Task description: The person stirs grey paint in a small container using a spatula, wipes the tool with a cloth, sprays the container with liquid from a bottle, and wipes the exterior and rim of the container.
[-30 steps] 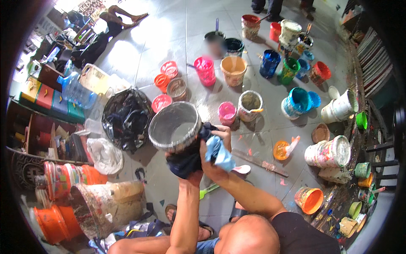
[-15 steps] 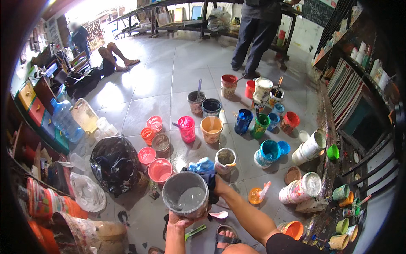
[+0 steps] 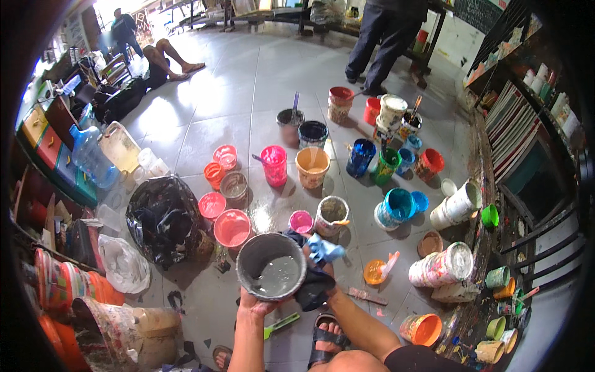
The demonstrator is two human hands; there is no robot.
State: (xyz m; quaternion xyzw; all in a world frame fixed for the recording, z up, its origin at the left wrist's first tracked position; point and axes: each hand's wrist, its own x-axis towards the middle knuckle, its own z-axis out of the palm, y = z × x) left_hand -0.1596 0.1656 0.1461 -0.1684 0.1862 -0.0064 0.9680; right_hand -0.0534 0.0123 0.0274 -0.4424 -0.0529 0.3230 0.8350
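A dark grey bucket [image 3: 251, 255] with some grey liquid in its bottom is held up in front of me, its mouth facing me. My left hand [image 3: 261, 304] supports it from underneath, fingers partly hidden beneath the base. At the bucket's right side, my right hand [image 3: 328, 273] grips a dark cloth [image 3: 313, 290] against the wall; the cloth covers most of its fingers. A light blue cloth [image 3: 325, 249] bunches up above that hand. Just beyond the rim stand a magenta paint cup [image 3: 301, 221] and a paint-crusted white bucket [image 3: 332, 216].
Open paint pots spread over the tiled floor, among them an orange-yellow bucket [image 3: 312, 167] and a blue one [image 3: 396, 208]. A black plastic bag [image 3: 162, 217] lies left. By my feet is a green scraper [image 3: 282, 325]. Another person's legs [image 3: 384, 46] stand far back.
The bucket has tipped a little and its liquid has shifted. My right hand and the cloths have moved along its right side, uncovering the magenta cup. The white spoon on the floor is no longer visible.
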